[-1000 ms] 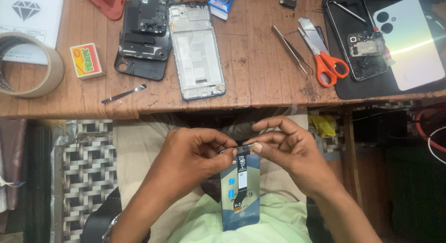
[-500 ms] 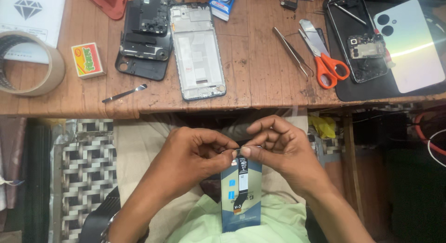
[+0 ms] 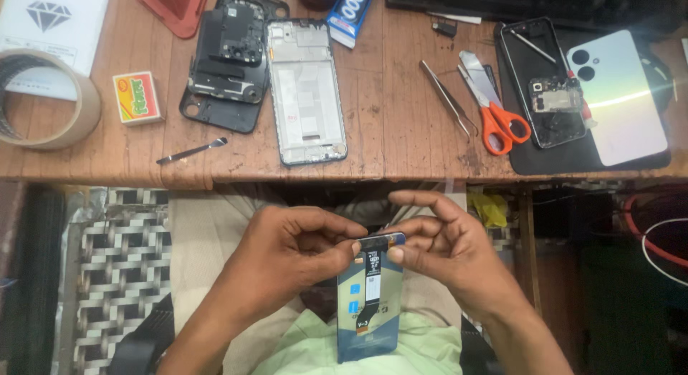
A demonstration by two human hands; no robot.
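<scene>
Now lower: both hands, left hand [image 3: 297,250] and right hand [image 3: 444,250], pinch the dark rectangular phone screen panel [image 3: 369,303] top edge, near desk [image 3: 387,131]; grip unchanged.

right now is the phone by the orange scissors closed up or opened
Opened: the dark phone shows bare internals, its pale back cover lying beside it.

Right hand [image 3: 448,250] index finger lifted; screen panel [image 3: 369,303] seemingly lower.

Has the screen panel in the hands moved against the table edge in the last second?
No. The screen panel sits the same way below the table edge, held at its top by both hands.
</scene>
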